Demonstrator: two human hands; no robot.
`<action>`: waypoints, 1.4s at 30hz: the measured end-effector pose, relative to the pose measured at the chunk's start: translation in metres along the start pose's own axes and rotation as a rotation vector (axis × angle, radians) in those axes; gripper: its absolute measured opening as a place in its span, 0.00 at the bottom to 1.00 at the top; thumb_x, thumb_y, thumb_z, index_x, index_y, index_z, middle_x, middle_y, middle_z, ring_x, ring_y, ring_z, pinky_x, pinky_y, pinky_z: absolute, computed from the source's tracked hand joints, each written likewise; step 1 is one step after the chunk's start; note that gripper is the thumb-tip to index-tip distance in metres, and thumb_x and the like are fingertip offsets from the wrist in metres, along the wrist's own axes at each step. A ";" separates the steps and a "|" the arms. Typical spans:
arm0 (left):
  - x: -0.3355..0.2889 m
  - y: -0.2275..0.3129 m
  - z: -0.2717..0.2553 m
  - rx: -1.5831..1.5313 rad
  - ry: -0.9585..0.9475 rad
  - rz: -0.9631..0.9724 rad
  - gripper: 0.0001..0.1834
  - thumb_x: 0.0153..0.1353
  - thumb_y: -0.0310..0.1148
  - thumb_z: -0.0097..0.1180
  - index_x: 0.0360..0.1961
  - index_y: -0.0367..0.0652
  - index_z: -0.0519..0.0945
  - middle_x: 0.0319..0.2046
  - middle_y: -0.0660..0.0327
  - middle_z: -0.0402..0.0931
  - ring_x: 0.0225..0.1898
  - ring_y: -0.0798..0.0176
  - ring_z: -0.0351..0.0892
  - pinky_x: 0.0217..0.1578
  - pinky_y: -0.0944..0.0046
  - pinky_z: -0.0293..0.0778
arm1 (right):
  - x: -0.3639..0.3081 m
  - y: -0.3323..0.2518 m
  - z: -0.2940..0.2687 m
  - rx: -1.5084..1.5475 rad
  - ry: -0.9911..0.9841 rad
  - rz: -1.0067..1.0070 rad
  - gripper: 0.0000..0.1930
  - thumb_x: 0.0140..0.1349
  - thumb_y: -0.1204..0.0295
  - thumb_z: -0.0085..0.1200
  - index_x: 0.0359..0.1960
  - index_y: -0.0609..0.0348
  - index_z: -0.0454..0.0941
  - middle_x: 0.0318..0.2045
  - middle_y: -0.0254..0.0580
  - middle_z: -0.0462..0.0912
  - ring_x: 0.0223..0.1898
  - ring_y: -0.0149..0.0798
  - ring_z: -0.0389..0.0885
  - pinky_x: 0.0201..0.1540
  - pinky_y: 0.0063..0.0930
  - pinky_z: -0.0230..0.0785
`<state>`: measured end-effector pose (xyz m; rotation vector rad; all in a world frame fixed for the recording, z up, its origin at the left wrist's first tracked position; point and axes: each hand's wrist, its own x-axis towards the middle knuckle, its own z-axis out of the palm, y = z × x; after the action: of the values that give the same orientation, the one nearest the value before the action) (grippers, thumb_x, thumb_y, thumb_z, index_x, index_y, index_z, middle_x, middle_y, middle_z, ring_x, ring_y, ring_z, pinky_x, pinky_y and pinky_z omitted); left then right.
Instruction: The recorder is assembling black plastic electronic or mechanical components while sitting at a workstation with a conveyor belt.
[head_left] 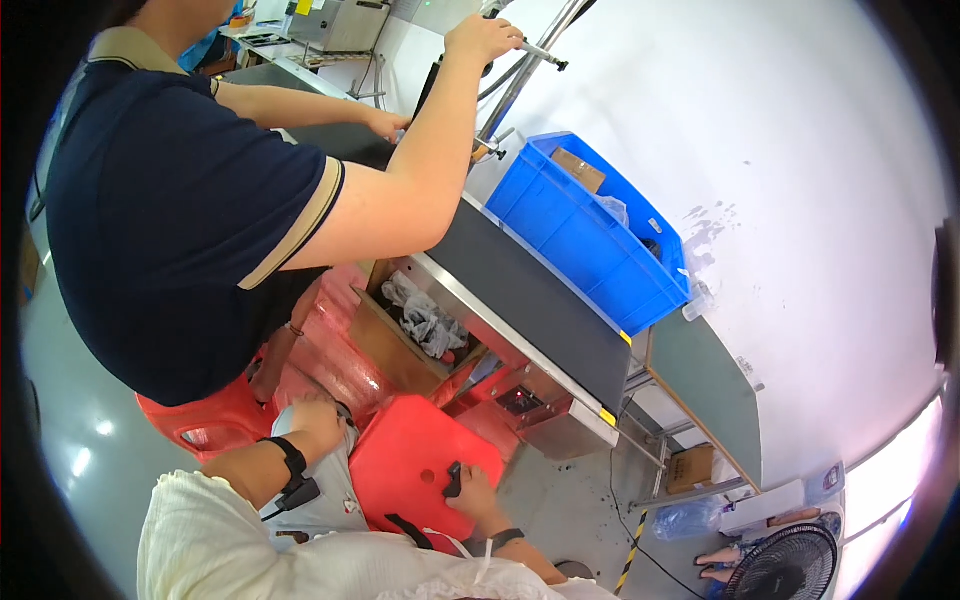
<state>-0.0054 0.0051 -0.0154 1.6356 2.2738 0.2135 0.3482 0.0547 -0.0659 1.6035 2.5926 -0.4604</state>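
Observation:
My left hand (318, 425) is curled above my light-coloured trouser leg (325, 480). A small dark thing (345, 412) shows at its fingers, too little of it to name. A black strap with a small box (296, 478) is round my left wrist. Over the seat of a red plastic stool (410, 450), my right hand (478, 496) is closed on a small black object (453, 480). A dark band (507, 538) circles my right wrist.
A person in a dark shirt (170, 190) works at the conveyor belt (530, 290), one hand on a metal stand (525, 75). A blue crate (570, 230) stands along the belt. Below are a box of plastic bags (400, 345), a cable (620, 500) and a black fan (785, 565).

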 end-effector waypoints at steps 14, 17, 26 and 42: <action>0.003 -0.006 0.013 0.066 0.045 0.021 0.23 0.57 0.47 0.52 0.37 0.37 0.85 0.44 0.45 0.81 0.47 0.41 0.79 0.51 0.45 0.71 | -0.002 0.003 0.017 0.030 -0.002 0.056 0.46 0.40 0.62 0.69 0.64 0.64 0.64 0.57 0.55 0.68 0.58 0.57 0.68 0.60 0.44 0.67; 0.001 -0.005 0.009 0.062 0.075 0.036 0.22 0.56 0.47 0.52 0.37 0.37 0.85 0.43 0.45 0.81 0.47 0.42 0.80 0.50 0.45 0.71 | -0.003 0.004 0.017 0.043 0.020 0.044 0.46 0.38 0.63 0.69 0.64 0.63 0.65 0.55 0.56 0.69 0.57 0.59 0.69 0.60 0.45 0.67; -0.002 -0.004 0.006 0.080 0.132 0.073 0.22 0.56 0.46 0.52 0.36 0.38 0.85 0.42 0.46 0.81 0.45 0.41 0.80 0.49 0.45 0.72 | -0.002 -0.010 0.007 0.008 -0.032 0.101 0.43 0.41 0.63 0.68 0.62 0.64 0.64 0.52 0.54 0.69 0.55 0.57 0.71 0.57 0.45 0.70; -0.003 -0.001 0.003 0.105 0.103 0.085 0.22 0.59 0.46 0.50 0.38 0.37 0.83 0.39 0.45 0.83 0.45 0.43 0.81 0.48 0.40 0.71 | 0.027 -0.019 0.005 -0.036 -0.138 0.079 0.46 0.41 0.61 0.70 0.61 0.69 0.61 0.52 0.58 0.67 0.56 0.59 0.67 0.57 0.45 0.68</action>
<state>-0.0046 0.0021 -0.0180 1.8159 2.3292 0.2058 0.3186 0.0692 -0.0724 1.5958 2.4146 -0.4971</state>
